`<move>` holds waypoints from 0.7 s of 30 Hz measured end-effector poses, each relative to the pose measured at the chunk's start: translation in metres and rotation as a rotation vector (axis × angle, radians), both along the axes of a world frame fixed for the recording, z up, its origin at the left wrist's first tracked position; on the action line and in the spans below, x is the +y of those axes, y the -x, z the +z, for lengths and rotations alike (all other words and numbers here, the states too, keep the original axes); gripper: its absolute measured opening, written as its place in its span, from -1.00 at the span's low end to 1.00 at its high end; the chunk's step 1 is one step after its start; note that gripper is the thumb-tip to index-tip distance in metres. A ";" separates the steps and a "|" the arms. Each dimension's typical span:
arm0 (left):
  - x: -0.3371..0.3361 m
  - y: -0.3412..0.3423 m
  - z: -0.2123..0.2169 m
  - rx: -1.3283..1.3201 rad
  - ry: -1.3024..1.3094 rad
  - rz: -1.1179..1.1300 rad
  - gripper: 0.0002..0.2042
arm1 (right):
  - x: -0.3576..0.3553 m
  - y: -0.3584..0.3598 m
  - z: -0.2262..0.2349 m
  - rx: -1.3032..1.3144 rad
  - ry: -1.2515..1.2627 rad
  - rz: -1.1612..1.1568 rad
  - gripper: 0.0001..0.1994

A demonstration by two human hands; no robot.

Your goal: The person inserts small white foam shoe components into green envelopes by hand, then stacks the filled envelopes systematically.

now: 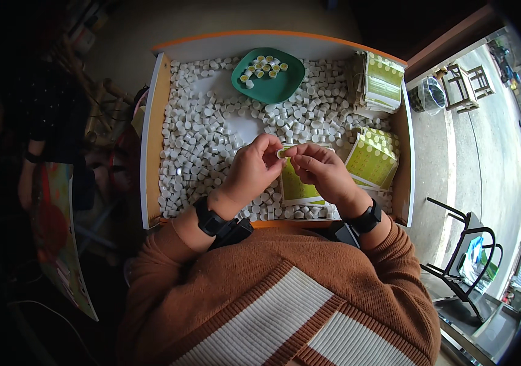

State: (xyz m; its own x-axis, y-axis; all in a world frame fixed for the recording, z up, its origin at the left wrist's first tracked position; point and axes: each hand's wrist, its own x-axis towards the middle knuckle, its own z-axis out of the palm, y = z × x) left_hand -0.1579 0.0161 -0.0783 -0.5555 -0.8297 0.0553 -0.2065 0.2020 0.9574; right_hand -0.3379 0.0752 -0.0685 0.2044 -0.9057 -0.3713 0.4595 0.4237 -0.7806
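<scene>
Pinching one small cap [282, 152] between both hands' fingers [271, 148], cap mostly hidden, sticker sheet [295, 190] beneath.

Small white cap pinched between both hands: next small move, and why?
Probably carry the small white cap forward and drop it in the green dish. Both the left hand and right hand pinch it above the yellow-green sticker sheet, and the dish already holds caps with yellow tops, unlike the plain white caps filling the tray.
</scene>
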 end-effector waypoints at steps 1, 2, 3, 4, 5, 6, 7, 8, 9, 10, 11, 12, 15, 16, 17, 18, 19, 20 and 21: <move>0.000 0.000 0.000 0.000 0.000 0.000 -0.76 | 0.000 0.000 0.000 0.000 0.000 0.000 -0.80; 0.000 0.000 0.001 0.006 0.000 -0.002 -0.76 | -0.001 0.000 0.001 0.023 0.010 0.006 -0.81; 0.000 -0.001 0.002 0.012 0.001 -0.002 -0.77 | -0.001 0.000 0.001 0.045 0.020 0.013 -0.81; 0.000 -0.001 0.002 0.017 0.001 -0.003 -0.77 | -0.002 0.000 0.001 0.067 0.030 0.020 -0.81; 0.000 -0.001 0.000 0.017 0.002 -0.002 -0.77 | -0.002 -0.001 0.001 0.067 0.030 0.021 -0.81; 0.000 -0.001 -0.003 0.021 0.072 0.009 -0.78 | -0.001 -0.003 0.000 0.165 0.084 0.012 -0.81; 0.000 -0.001 -0.007 0.025 0.143 0.020 -0.78 | 0.000 -0.004 -0.001 0.264 0.139 0.004 -0.82; -0.002 0.000 -0.005 0.029 0.217 0.030 -0.79 | -0.001 -0.005 -0.002 0.362 0.196 -0.005 -0.82; -0.004 0.001 -0.002 0.029 0.221 0.030 -0.79 | 0.000 -0.004 -0.005 0.362 0.200 -0.005 -0.82; -0.008 0.003 0.001 -0.013 0.203 0.030 -0.80 | 0.001 -0.002 -0.010 0.499 0.240 -0.026 -0.82; -0.013 0.005 0.003 -0.054 0.184 0.029 -0.81 | 0.002 0.002 -0.014 0.637 0.279 -0.047 -0.82; -0.019 0.008 0.007 -0.094 0.165 0.027 -0.82 | 0.002 0.005 -0.018 0.775 0.317 -0.069 -0.82; -0.056 0.019 0.028 0.062 0.202 0.115 -0.82 | 0.006 0.010 -0.024 1.071 0.473 -0.098 -0.80; -0.065 0.018 0.028 0.063 0.206 0.120 -0.82 | 0.005 0.011 -0.024 1.219 0.554 -0.114 -0.78; -0.075 0.015 0.029 0.002 0.351 0.166 -0.81 | 0.006 0.010 -0.024 1.217 0.560 -0.111 -0.78; -0.085 0.010 0.029 -0.059 0.494 0.212 -0.80 | 0.008 0.009 -0.025 1.244 0.591 -0.112 -0.78; -0.090 0.004 0.029 -0.122 0.638 0.258 -0.78 | 0.009 0.008 -0.025 1.269 0.623 -0.112 -0.77; -0.088 -0.002 0.024 -0.122 0.636 0.259 -0.78 | 0.011 0.009 -0.025 1.295 0.648 -0.115 -0.77; -0.082 -0.010 0.016 -0.244 0.593 0.180 -0.78 | 0.011 0.010 -0.026 1.294 0.648 -0.113 -0.77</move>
State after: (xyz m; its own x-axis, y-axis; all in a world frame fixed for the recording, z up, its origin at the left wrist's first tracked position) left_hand -0.1476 -0.0660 -0.0620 -0.4655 -0.7783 0.4213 -0.4832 0.6224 0.6158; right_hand -0.3478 0.0859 -0.0942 -0.0318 -0.9712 0.2361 -0.6954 -0.1482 -0.7032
